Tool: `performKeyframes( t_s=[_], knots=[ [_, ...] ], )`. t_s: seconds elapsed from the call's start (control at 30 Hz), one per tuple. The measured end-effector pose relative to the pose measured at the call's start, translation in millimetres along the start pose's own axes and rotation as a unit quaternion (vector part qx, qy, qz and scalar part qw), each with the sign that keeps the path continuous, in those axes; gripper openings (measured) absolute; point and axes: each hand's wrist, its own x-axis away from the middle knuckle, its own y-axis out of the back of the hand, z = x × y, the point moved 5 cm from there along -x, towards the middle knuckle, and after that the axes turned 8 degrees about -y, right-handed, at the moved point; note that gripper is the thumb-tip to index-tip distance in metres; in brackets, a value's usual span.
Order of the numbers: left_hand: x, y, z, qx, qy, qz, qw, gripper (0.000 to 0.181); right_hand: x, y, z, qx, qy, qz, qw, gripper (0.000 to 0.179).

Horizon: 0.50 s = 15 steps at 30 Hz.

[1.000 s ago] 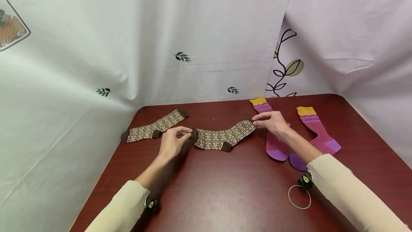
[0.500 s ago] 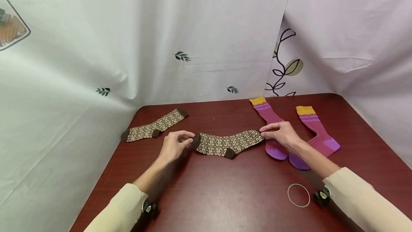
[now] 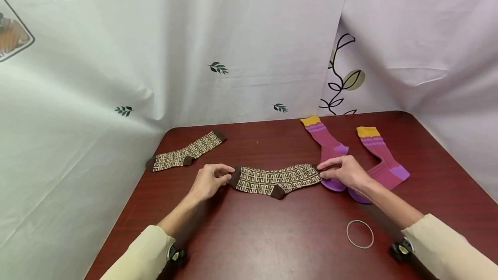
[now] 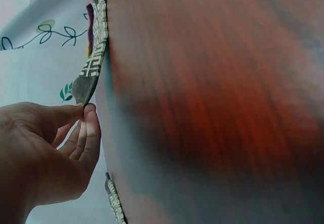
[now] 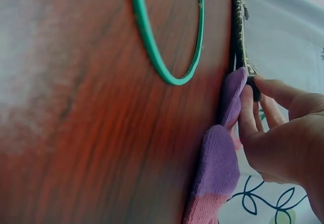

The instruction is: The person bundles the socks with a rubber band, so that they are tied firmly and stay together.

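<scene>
A brown and cream patterned sock (image 3: 260,180) is stretched sideways between my two hands, its dark heel (image 3: 278,192) toward me. My left hand (image 3: 208,181) pinches the dark band at its left end between thumb and fingers; the left wrist view shows this pinch (image 4: 86,105) plainly. At the other end my right hand (image 3: 346,173) pinches the dark tip, close over the purple toe of a magenta sock (image 3: 330,147). In the right wrist view the dark tip (image 5: 254,88) shows between thumb and fingers. A matching patterned sock (image 3: 186,152) lies at the back left.
A second magenta sock with a yellow cuff (image 3: 383,154) lies on the right, its toe near the first one's. A thin pale green ring (image 3: 359,234) rests on the dark red table (image 3: 256,245) at front right. White printed cloth (image 3: 249,46) hangs behind.
Both hands have brought the patterned sock toward me. My right hand has also shifted right, so the sock lies straighter, and more of the magenta sock behind shows.
</scene>
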Motion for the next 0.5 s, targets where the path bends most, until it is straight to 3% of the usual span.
performKeyframes(
  t_s=[0.17, 0.5],
  knots=[
    [6.8, -0.9, 5.1, 0.0, 0.01, 0.018, 0.9998, 0.02, 3.5, -5.1, 4.3, 0.003, 0.024, 0.023, 0.9994, 0.029],
    [12.4, 2.3, 6.7, -0.001, 0.008, 0.025, 0.9996, 0.02, 8.5, -5.2, 10.7, 0.058, 0.047, 0.007, 0.9972, 0.029]
  ],
)
